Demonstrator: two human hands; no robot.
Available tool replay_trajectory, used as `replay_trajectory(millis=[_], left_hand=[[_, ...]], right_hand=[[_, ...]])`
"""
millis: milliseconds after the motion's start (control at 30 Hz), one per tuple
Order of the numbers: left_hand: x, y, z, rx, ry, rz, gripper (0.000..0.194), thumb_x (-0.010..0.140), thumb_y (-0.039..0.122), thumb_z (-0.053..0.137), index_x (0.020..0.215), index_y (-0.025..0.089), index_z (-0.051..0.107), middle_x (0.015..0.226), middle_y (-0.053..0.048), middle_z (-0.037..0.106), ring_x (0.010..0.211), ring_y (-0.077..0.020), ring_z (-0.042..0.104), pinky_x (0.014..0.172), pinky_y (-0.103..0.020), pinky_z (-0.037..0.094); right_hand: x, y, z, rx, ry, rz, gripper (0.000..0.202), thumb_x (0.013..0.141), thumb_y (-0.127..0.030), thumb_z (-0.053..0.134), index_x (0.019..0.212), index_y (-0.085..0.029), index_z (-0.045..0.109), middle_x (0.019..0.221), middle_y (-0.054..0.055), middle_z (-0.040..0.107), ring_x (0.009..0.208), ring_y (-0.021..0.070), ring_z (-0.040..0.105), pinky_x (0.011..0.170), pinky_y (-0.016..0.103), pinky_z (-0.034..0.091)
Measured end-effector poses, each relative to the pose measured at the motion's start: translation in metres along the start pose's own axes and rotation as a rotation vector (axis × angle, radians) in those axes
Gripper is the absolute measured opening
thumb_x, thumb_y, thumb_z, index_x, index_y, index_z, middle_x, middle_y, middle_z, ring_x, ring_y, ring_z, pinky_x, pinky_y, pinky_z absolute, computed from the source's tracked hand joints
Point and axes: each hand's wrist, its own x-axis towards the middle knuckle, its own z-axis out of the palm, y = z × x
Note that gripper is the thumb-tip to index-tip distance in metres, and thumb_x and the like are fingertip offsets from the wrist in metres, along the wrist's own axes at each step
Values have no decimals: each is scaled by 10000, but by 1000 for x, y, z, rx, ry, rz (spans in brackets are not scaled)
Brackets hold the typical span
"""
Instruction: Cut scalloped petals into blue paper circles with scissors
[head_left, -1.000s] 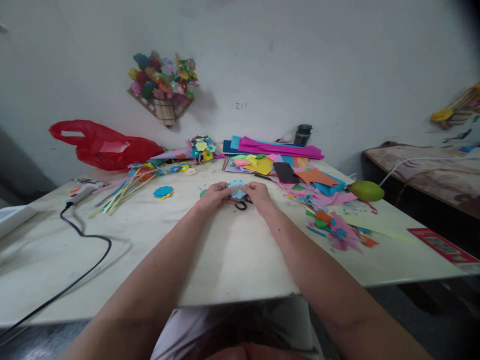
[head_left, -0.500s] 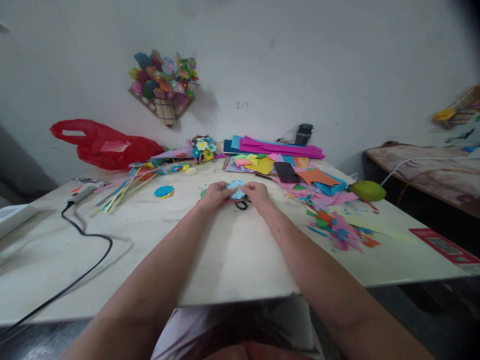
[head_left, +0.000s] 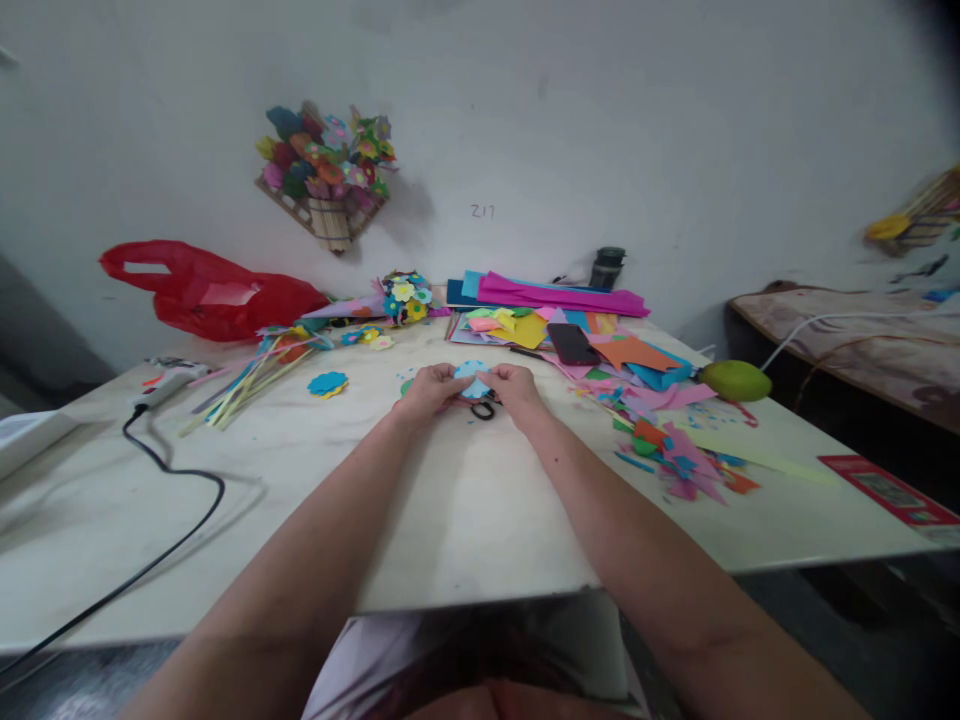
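A light blue paper flower with a scalloped edge is held between both hands above the middle of the table. My left hand pinches its left side, and my right hand grips the right side with thumb and fingers. Just under the flower, a black ring-shaped handle, seemingly of scissors, lies on the table; the rest of it is hidden. A bit of green paper shows beside my left hand. Further left lies a blue paper flower over a yellow one.
Paper scraps cover the right side, near a phone and a green fruit. Paper strips, a corded glue gun and a red plastic bag are at left. Coloured sheets lie by the wall.
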Motion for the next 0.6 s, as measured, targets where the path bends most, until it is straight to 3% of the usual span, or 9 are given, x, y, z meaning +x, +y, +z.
replay_trajectory(millis=[167,367,600], left_hand=[[-2,2,1,-4,-8,8,304,694,346,882,732,178,632,695,-19,729,649,-174,707,578,-241,506],[-2,2,1,-6,-15,3,334,703,355,883,729,170,606,680,-16,719,579,-133,669,508,-202,425],[-1,1,-2,30,-15,13,344,673,385,889,745,169,631,693,-42,740,592,-166,696,480,-204,406]], right_hand=[[0,-1,0,5,0,10,362,600,-435,815,518,-201,551,514,-42,478,537,110,383,541,276,330],[2,2,0,-26,-7,-2,374,619,-454,805,532,-198,547,523,-46,468,528,105,374,536,274,325],[3,6,-2,7,-42,-17,430,632,-556,764,550,-196,543,519,-52,456,522,99,377,500,257,309]])
